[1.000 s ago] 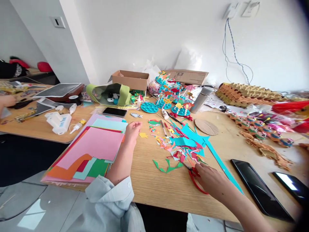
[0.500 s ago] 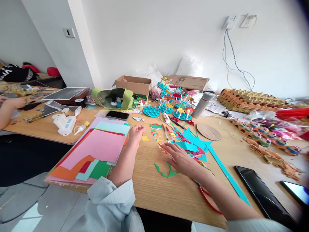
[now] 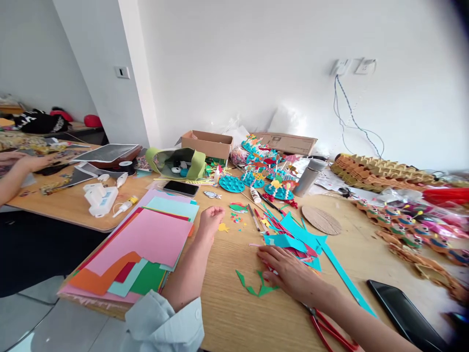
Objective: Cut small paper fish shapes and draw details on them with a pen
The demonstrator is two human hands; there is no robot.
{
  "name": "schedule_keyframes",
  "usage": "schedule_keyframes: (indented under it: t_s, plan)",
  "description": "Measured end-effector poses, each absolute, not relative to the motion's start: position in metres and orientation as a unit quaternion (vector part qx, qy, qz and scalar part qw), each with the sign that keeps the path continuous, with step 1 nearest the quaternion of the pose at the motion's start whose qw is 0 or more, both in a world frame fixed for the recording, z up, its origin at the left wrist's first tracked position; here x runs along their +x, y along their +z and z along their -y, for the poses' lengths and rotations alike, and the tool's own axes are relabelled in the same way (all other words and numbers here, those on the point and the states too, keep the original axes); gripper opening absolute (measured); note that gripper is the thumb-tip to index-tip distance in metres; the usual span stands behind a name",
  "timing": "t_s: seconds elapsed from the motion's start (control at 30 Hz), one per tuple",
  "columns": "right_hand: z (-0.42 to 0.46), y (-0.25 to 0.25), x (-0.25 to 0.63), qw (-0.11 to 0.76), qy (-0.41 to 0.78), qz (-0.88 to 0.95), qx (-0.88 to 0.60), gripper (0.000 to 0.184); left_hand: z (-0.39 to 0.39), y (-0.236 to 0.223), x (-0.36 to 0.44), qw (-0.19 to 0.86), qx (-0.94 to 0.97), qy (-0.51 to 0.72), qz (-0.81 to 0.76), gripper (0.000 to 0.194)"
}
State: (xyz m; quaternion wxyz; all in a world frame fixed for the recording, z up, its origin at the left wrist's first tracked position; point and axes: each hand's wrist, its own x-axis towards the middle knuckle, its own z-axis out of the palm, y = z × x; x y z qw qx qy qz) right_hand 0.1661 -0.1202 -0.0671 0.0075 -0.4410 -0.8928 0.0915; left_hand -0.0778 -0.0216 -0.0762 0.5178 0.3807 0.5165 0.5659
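The right hand point(image 3: 289, 276) lies spread, its fingers point(image 3: 269, 259) pressed down on the near edge of a pile of cut paper scraps point(image 3: 289, 244), mostly turquoise, red and pink, and it pinches nothing. The pile sits on the wooden tabletop point(image 3: 234, 274). Red-handled scissors point(image 3: 326, 330) lie loose on the near side of the pile, beside the right wrist, with neither hand on them. A green zigzag paper cutout point(image 3: 256, 288) lies just left of the right fingers, and a long turquoise paper strip point(image 3: 346, 278) runs from the pile toward the right. Left of the pile, the left hand point(image 3: 211, 220) rests on the tabletop, loosely curled and empty, with a small yellow paper shape point(image 3: 223, 227) just beside it. Further left of the pile lies a stack of coloured paper sheets point(image 3: 135, 249), touching the left forearm point(image 3: 183, 286). Beyond the pile are a few pens and brushes point(image 3: 254, 217), a round cardboard disc point(image 3: 321, 220), a steel flask point(image 3: 306, 178) and turquoise discs with paper decorations point(image 3: 231, 184). A black smartphone point(image 3: 181, 188) lies beyond the stack. Well left of the pile, a co-worker's hand point(image 3: 27, 161) rests at a second table, near a white plastic dispenser point(image 3: 100, 199).
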Motion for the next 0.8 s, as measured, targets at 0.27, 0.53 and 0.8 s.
schedule_keyframes:
  t_s: [0.27, 0.53, 0.8]
  plan:
    - [0.155, -0.070, 0.142, 0.010, 0.066, 0.926, -0.372, 0.060, 0.024, -0.077, -0.075, 0.509, 0.381, 0.561, -0.530, 0.008]
    - [0.154, -0.094, 0.143, 0.000, 0.076, 0.934, -0.348, 0.068, 0.020, -0.083, -0.077, 0.501, 0.384, 0.553, -0.543, 0.008]
    - [0.126, -0.118, 0.189, 0.036, -0.023, 0.885, -0.463, 0.061, 0.022, -0.087, -0.078, 0.498, 0.404, 0.540, -0.544, 0.013]
